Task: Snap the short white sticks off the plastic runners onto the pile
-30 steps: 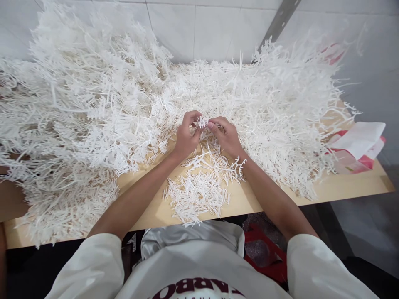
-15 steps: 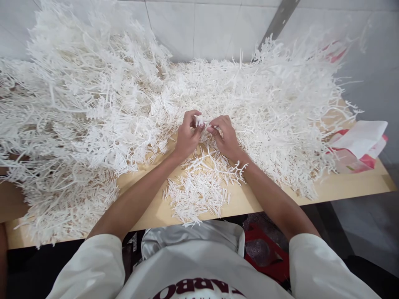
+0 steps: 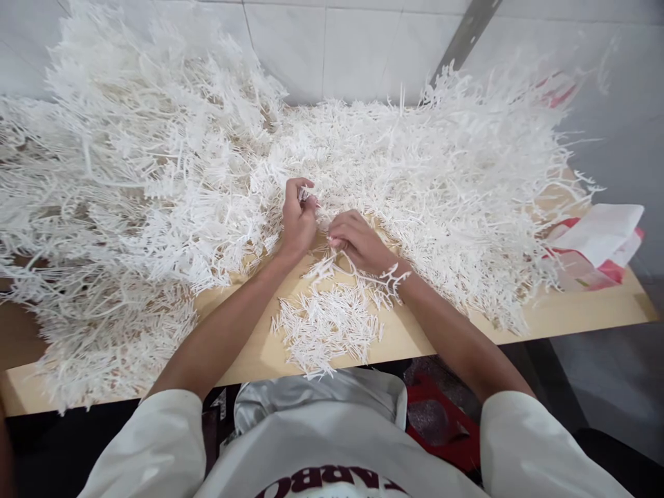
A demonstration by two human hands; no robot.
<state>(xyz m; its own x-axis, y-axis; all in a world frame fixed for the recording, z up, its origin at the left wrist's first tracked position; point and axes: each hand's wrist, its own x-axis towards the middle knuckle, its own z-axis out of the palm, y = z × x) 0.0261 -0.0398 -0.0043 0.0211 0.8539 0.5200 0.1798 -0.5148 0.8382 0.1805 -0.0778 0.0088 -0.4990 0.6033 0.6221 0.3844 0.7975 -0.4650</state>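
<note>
My left hand [image 3: 299, 220] is closed, its index finger curled over the thumb around small white plastic sprigs [image 3: 305, 194]. Only their tips show between the fingers. Lower and to the right, my right hand [image 3: 359, 242] has its fingertips pinched at the end of a white branched stem [image 3: 326, 266]. How much of that stem is in the grip is partly hidden. Other bare, forked stems [image 3: 389, 279] lie beneath my right wrist. Nearer to me, a small heap of short white pieces [image 3: 329, 328] lies on the wooden table [image 3: 409, 339].
A tall tangle of white branched plastic [image 3: 155, 159] covers the table's left side. Another broad pile [image 3: 467, 180] spreads across the right. A pink and white plastic packet [image 3: 596, 245] stands near the right end. A tiled wall [image 3: 357, 48] runs behind.
My hands have moved apart. The left has shifted slightly left and up with the sprigs; the right has come down and left to the branched stems.
</note>
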